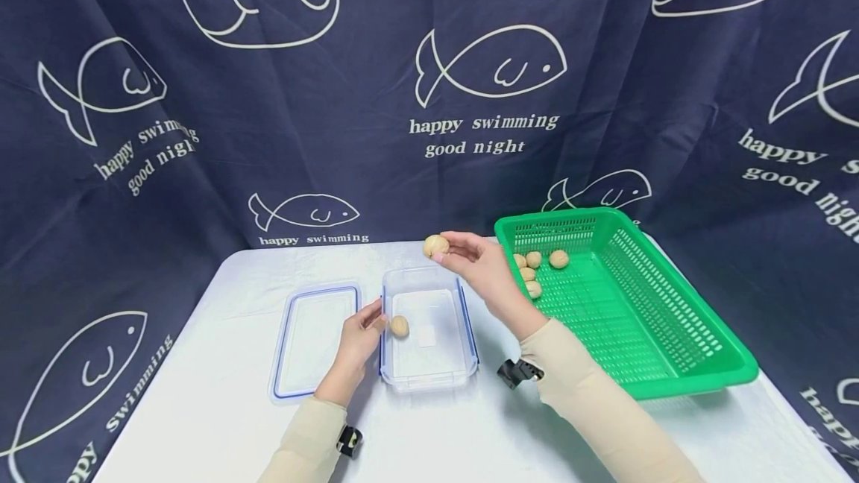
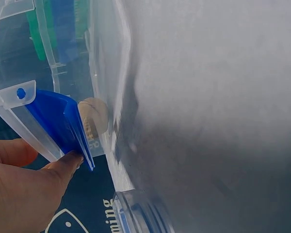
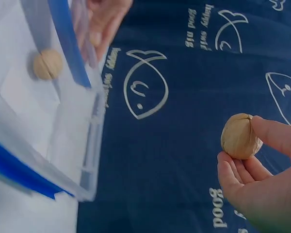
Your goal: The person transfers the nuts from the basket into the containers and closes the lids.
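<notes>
My right hand (image 1: 486,274) pinches a walnut (image 3: 240,137) between thumb and fingers, raised above the far right corner of a clear plastic food container (image 1: 439,377). My left hand (image 1: 360,338) grips that container at its left side. In the left wrist view the thumb presses the blue latch (image 2: 63,121), while the other fingers reach behind the rim. Inside the container a single walnut (image 1: 399,326) lies near the left wall. The container stands without its lid (image 1: 285,349), which lies flat on the table to the left, a blue seal running round it.
A green plastic basket (image 1: 671,386) with slotted walls stands at the right of the white table (image 1: 221,364). Several walnuts (image 1: 558,259) lie in its far left part. Behind the table hangs a dark blue curtain (image 1: 376,133) with fish drawings.
</notes>
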`<state>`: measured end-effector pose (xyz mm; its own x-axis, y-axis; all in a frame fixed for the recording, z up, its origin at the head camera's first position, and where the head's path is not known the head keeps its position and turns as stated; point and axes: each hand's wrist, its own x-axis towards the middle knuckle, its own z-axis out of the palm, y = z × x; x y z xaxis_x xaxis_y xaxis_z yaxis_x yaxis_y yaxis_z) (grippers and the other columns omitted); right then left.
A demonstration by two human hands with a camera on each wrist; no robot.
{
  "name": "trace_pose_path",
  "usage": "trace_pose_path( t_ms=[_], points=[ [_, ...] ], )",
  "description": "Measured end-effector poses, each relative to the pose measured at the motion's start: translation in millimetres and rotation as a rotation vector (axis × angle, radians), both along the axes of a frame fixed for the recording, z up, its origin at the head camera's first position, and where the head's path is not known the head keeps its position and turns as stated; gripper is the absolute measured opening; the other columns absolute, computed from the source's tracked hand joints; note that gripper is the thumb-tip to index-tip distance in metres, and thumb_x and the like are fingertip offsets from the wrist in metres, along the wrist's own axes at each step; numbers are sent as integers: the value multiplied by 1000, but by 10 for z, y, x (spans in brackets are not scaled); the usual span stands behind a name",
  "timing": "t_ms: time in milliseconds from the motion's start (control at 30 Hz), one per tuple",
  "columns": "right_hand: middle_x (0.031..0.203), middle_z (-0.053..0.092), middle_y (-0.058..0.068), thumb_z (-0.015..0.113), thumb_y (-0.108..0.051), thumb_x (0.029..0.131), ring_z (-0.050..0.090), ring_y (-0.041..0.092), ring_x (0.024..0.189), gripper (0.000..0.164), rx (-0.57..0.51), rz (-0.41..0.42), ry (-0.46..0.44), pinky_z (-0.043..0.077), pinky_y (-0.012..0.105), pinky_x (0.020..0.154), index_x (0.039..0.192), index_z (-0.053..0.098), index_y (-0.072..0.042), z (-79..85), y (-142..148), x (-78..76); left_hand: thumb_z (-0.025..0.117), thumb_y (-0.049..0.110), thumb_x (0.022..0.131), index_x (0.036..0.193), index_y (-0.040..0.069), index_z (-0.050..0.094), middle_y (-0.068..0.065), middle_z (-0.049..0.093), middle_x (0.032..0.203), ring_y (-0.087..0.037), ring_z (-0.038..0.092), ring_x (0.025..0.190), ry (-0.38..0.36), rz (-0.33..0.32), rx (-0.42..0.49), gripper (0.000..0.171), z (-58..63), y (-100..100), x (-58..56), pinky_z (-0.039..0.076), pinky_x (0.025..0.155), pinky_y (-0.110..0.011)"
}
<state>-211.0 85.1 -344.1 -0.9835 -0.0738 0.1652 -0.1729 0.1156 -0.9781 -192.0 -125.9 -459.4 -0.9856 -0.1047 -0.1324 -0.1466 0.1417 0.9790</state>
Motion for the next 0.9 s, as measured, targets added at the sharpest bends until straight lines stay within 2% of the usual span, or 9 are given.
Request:
trace_pose_path(
  t_ms=[367,700,900],
  points=[
    [110,68,15,74,-5,83,65,24,102,37,5,22,-16,55,25,87,119,65,1,-325,-311,81,51,3,96,136,-7,47,-27,51,135,-37,49,126,5,2,-1,41,-26,-15,-9,42,106,-44],
    [108,68,18,72,0,83,66,26,101,34,-54,52,-105,56,23,84,116,65,5,-632,-442,107,52,2,96,135,-8,48,-27,52,134,-37,50,126,14,5,11,41,-17,-16,-17,41,107,-45],
    [106,69,19,74,0,81,66,25,97,35,-4,62,-108,56,23,81,114,65,8,-789,-480,121,53,2,96,135,-7,49,-26,53,134,-36,50,126,8,9,11,41,-18,-16,-28,40,107,-44]
  ],
)
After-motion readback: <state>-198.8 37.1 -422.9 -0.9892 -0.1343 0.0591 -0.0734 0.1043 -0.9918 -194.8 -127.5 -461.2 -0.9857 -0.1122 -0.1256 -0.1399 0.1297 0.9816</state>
